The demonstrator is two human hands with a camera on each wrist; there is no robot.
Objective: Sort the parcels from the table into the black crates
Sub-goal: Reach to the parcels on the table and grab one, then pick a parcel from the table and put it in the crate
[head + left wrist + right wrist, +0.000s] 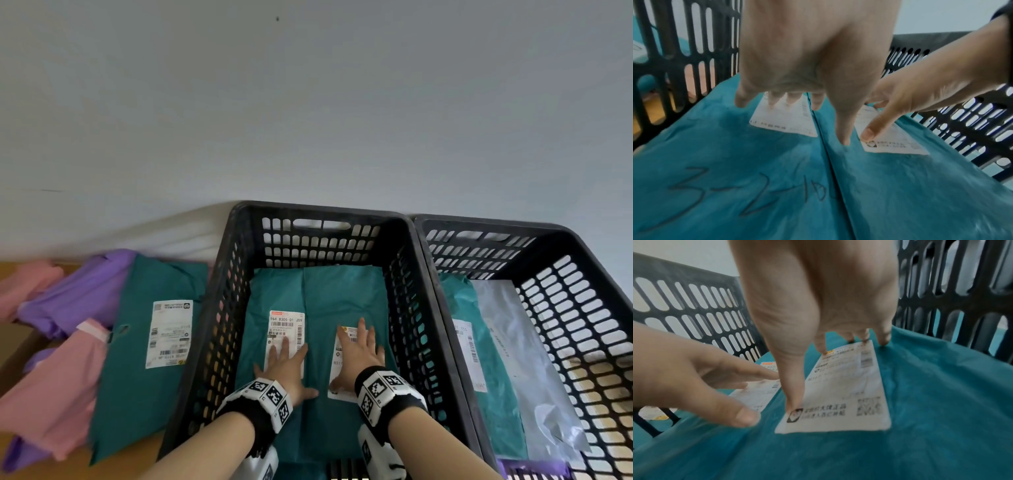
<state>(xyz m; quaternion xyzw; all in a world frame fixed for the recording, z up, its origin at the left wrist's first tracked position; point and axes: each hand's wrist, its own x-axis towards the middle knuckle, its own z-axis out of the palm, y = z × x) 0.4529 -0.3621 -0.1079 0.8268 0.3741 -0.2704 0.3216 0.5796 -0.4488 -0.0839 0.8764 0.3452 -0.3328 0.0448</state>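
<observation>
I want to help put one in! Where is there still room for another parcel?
Bare room shows only in the right crate, on its mesh floor beside the clear bag. The middle crate is crowded: two teal parcels cover its floor, with the left hand and right hand pressing flat on them.

A plain pale wall point(308, 102) (one small dark speck) behind.

Head view: from above, facing forward and down into the middle black crate point(318, 219), wall filling the upper frame from 10 to 2 o'clock. Left wrist view: close, low inside that crate, looking along the left hand point(807, 53) toward 12 o'clock. Right wrist view: likewise along the right hand point(818, 293). All three share the teal parcels point(342, 294) and their labels.
</observation>
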